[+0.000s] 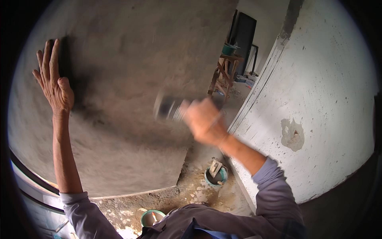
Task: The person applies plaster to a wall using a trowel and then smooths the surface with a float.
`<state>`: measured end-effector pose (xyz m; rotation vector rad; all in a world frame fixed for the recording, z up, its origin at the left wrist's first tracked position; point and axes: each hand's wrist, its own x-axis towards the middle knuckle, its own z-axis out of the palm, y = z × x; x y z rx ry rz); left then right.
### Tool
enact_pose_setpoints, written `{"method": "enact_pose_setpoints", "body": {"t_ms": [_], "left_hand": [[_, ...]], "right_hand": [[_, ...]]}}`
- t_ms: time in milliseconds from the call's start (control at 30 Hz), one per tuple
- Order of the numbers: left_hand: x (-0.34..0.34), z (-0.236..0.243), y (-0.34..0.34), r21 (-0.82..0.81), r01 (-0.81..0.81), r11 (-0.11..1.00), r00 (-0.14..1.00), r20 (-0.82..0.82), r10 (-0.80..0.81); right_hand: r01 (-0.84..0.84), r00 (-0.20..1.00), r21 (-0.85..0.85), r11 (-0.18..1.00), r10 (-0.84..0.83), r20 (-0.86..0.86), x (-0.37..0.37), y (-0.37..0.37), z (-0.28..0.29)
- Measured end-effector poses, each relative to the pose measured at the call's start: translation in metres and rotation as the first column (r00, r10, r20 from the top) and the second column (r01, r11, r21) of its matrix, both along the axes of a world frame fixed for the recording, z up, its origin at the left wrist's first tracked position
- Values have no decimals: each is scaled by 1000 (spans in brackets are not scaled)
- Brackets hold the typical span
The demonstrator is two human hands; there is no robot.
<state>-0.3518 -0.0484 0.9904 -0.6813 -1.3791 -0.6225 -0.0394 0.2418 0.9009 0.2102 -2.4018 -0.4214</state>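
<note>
Rough grey-brown plaster covered the broad wall (139, 51) in front of both hands, and a paler, speckled wall (330, 99) with one chipped patch (293, 134) stood to the right of the right hand (205, 121). That hand was curled closed around a dark, shiny tool (167, 108), which stuck out to its left, in front of the plaster; both hand and tool were blurred, so the tool's exact shape, and whether it touched the wall, could not be told. The left hand (55, 85) was spread open with nothing in its grasp, fingers pointing up, its palm turned to the plaster, against it or very near. Judging by its sheen and the one-handed hold, the tool was probably stiff and fairly light, hardly fragile, though wet plaster on it could have made it slippery; a firm wrap of the fingers around its middle, clear of the outer end, seemed the best grip. Below the right hand, on the floor, a small bucket (205, 176) held a pale, flat-faced float (215, 168), and lower still, to the left, a green-rimmed bucket (142, 218) held something with an orange-and-white handle (154, 217).
</note>
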Motion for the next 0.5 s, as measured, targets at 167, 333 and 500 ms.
{"method": "enact_pose_setpoints", "body": {"t_ms": [167,333,500], "left_hand": [[5,2,1,17,57,998,998,0,-57],[4,2,5,21,30,999,999,-25,-30],[3,0,0,22,46,999,998,-39,-45]], "right_hand": [[-117,985,-169,979,93,-144,32,-10,-40],[56,835,11,998,-41,-549,41,40,90],[-46,950,-36,998,33,-311,8,12,11]]}}
